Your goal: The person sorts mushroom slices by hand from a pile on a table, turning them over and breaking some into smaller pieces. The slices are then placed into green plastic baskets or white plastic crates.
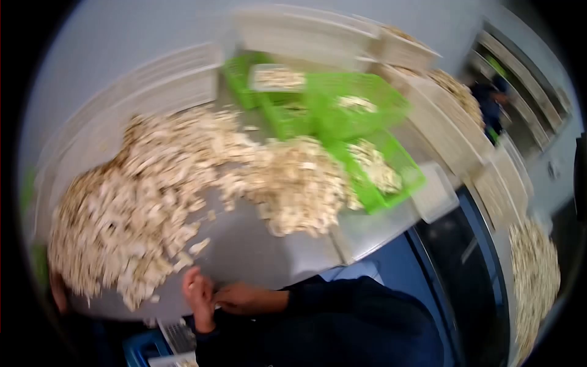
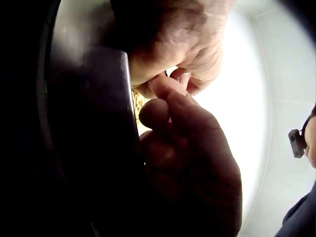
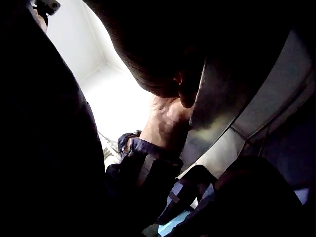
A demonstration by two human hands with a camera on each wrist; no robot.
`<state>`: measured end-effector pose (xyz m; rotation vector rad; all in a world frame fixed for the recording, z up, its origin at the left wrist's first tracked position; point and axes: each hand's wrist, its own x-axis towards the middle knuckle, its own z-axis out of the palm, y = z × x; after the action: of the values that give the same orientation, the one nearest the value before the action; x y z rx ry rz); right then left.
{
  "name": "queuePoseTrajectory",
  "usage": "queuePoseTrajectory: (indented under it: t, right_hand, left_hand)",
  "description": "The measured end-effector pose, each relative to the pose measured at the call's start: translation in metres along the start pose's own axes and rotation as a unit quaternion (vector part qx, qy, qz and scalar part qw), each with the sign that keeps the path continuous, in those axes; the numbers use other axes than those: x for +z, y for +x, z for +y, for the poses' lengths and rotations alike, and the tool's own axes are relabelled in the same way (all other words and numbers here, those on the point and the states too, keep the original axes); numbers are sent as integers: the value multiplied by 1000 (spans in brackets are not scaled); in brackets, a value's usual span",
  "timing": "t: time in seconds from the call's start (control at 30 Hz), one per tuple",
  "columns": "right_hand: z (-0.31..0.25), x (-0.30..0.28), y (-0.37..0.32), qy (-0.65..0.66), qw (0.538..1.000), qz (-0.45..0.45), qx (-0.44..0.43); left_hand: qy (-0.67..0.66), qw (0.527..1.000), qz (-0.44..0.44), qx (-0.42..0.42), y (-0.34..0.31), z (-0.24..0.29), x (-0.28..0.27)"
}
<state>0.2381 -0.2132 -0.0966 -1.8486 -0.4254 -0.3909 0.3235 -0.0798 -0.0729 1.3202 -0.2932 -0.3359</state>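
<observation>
In the head view, the left hand (image 1: 199, 296) is raised at the metal table's (image 1: 257, 244) front edge, fingers upward. The right hand (image 1: 244, 298) meets its palm side. From the left wrist, the left hand (image 2: 197, 153) is dark with loosely bent fingers, touching the right hand (image 2: 182, 44) above it; whether anything small lies between them is unclear. The right wrist view shows the right hand (image 3: 158, 54) in deep shadow, covering the left hand's fingers; the left hand's wrist side (image 3: 168, 118) is lit. Pale flat pieces (image 1: 122, 226) are heaped beyond the hands.
Green baskets (image 1: 391, 186), some with pale pieces, stand at the back right of the table. White crates (image 1: 306, 37) line the back. Another pile (image 1: 532, 275) lies far right. A blue object (image 1: 143, 348) is below the front edge. Another person (image 1: 487, 104) stands in the distance.
</observation>
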Motion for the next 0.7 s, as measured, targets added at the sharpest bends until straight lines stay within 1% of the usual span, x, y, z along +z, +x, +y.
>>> queuePoseTrajectory:
  t: [0.03,0.07,0.1,0.13,0.17,0.2,0.23,0.27,0.3,0.33,0.37,0.4,0.43,0.47,0.5,0.6,0.7]
  right_hand:
    - [-2,0,-1,14,1000,-21,10]
    - [-3,2,-1,4,1000,-2,5]
    - [-5,0,0,0,1000,11,-3]
    - [-10,-3,3,-27,999,-2,-20]
    - [-9,-3,-2,-85,996,-20,-23]
    - [-16,-6,4,-71,997,-3,-35]
    - [-13,-17,4,-96,993,0,-65]
    - [-9,-14,-4,-121,991,-4,-48]
    - [-21,-24,-7,-150,988,-18,-17]
    - [-31,-24,-8,-122,991,-40,41]
    - [-18,-20,-18,-145,989,-2,-34]
    - [-19,-25,-27,-147,989,-22,-25]
    - [4,-44,-35,-169,984,-53,0]
    - [5,-50,-35,-184,981,-60,13]
    - [5,-53,-36,-177,982,-60,25]
    - [6,-59,-41,-168,985,-43,11]
    - [7,-62,-43,-166,985,-36,9]
  left_hand:
    - [-11,1000,-20,-14,-3,1,-2]
    - [-23,999,-34,-24,-1,3,-1]
    - [-74,995,-68,6,2,0,0]
    - [-34,997,-47,-43,-3,5,0]
    - [-47,997,-52,-37,-4,-5,-2]
    - [-29,996,-68,-48,-3,-7,-5]
    - [-28,995,-88,-23,0,-15,6]
    - [-88,988,-123,-24,-3,-16,7]
    - [-49,995,-83,9,-4,-17,24]
    - [-3,996,-86,-7,-4,-23,25]
    - [4,996,-81,36,-11,-18,31]
    - [0,997,-76,26,-18,-16,40]
    - [-31,997,-77,10,-6,-41,55]
    - [-40,995,-90,0,-4,-42,59]
    - [-45,995,-89,-2,-2,-44,62]
    - [-42,995,-92,-20,-5,-43,70]
    - [-51,994,-91,-12,-7,-38,75]
